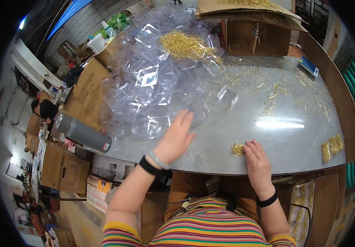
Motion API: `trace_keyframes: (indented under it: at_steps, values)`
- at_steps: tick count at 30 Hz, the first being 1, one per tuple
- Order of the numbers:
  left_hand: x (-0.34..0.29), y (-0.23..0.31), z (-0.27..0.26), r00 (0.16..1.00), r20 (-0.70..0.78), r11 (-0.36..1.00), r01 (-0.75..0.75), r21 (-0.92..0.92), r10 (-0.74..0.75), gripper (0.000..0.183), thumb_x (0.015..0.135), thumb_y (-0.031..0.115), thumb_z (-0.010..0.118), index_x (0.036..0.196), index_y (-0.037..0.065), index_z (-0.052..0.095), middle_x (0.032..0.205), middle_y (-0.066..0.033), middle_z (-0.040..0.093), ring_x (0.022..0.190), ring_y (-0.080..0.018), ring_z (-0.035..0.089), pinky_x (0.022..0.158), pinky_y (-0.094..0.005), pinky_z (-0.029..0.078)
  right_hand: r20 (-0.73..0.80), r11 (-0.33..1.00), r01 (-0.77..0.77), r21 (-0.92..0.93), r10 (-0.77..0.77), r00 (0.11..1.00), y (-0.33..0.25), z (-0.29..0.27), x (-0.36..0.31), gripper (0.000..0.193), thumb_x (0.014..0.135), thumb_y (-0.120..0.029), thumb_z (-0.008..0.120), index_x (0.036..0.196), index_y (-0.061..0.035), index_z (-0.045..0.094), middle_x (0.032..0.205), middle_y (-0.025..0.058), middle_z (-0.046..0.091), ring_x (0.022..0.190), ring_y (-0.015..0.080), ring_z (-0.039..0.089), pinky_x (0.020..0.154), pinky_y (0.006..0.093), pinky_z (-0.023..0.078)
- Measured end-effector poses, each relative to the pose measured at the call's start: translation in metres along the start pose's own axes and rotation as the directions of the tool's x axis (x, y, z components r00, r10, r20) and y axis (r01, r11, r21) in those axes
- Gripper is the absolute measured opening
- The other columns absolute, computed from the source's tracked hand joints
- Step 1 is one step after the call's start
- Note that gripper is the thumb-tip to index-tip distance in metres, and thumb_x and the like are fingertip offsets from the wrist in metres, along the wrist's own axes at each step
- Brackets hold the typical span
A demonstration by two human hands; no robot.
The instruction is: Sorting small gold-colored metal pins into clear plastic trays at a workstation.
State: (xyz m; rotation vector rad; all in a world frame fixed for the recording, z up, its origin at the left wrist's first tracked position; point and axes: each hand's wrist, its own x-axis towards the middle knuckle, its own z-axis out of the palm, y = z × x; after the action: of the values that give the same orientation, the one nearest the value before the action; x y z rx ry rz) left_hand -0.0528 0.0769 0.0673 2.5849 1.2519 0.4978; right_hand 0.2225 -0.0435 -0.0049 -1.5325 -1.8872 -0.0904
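My left hand (174, 139) hovers over the grey tabletop, fingers stretched out and nothing held. Just beyond its fingertips lies a large heap of clear plastic blister packs (144, 96). My right hand (258, 161) is near the front edge of the table, its fingers closed together at a small bundle of thin gold-coloured wire pieces (237, 149). The bundle sticks out to the left of the fingertips; the part beneath the fingers is hidden. A pile of similar gold wire pieces (185, 46) lies on top of the packs.
Loose gold wires (272, 96) are scattered across the table's right half. A neat gold wire row (332, 147) lies at the right edge. A small blue-and-grey device (309, 66) sits far right, near an open cardboard box (239, 37). A grey flask (85, 133) lies left. Cardboard borders the right side.
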Motion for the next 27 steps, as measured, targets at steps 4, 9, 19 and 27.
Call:
trace_keyframes:
  at_steps: [4,9,19,27]
  values:
    - [0.041,-0.020,-0.001,0.998,0.054,0.993,0.029,0.116,-0.036,0.075,0.091,0.025,0.071,0.147,-0.008,0.034,0.144,-0.0308,0.042,0.133,-0.0451,0.044,0.112,-0.0458,0.039,-0.063,0.999,-0.017,0.051,0.021,0.998,0.000,0.000,0.002,0.030,0.084,0.003,0.064,0.114,-0.0011,0.066,0.119,0.0132,0.067,0.118,0.0350,0.061,0.100,0.0439,0.052]
    - [0.061,-0.036,0.006,0.975,0.146,0.981,0.152,0.121,-0.169,0.085,0.087,0.036,0.075,0.149,-0.006,0.033,0.135,-0.0303,0.048,0.127,-0.0457,0.047,0.107,-0.0459,0.041,-0.087,0.996,-0.023,0.091,0.031,0.996,0.000,-0.002,0.001,0.029,0.083,0.003,0.065,0.113,-0.0016,0.065,0.116,0.0132,0.067,0.116,0.0354,0.061,0.096,0.0436,0.053]
    - [0.008,0.007,-0.010,0.985,-0.059,0.954,0.141,-0.265,-0.162,0.084,0.092,0.046,0.070,0.153,0.001,0.033,0.121,-0.0220,0.053,0.112,-0.0337,0.052,0.100,-0.0425,0.043,-0.131,0.998,-0.047,0.047,0.053,0.990,-0.008,-0.010,0.001,0.029,0.085,-0.003,0.069,0.114,-0.0033,0.066,0.136,0.0166,0.056,0.133,0.0424,0.046,0.107,0.0482,0.043]
    - [-0.050,0.048,0.044,0.940,-0.114,0.707,0.160,-0.689,-0.323,0.076,0.098,0.039,0.065,0.155,0.004,0.031,0.124,-0.0202,0.052,0.112,-0.0285,0.053,0.097,-0.0392,0.045,-0.120,0.926,0.009,0.377,0.039,0.992,-0.061,-0.001,0.021,0.022,0.083,-0.007,0.073,0.105,-0.0056,0.071,0.114,0.0127,0.066,0.114,0.0362,0.058,0.096,0.0452,0.047]
